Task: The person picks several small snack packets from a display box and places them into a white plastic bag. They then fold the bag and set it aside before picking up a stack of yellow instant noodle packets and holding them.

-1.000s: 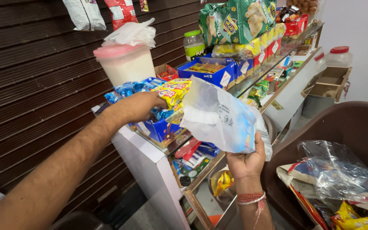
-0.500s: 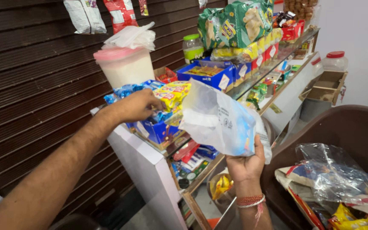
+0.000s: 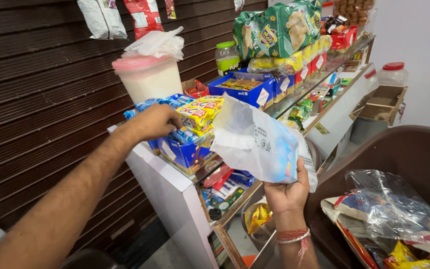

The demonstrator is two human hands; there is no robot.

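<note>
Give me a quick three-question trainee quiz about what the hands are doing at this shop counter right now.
1. True or false: the right hand holds up a white and blue plastic pouch.
2. What is the left hand reaching into: A) the blue cardboard display box of small wrapped snacks, B) the clear plastic jar with the red lid, C) the brown plastic chair?
3. What lies on top of the big white plastic container with the pink lid?

Key
1. True.
2. A.
3. A crumpled thin white plastic bag.
</note>
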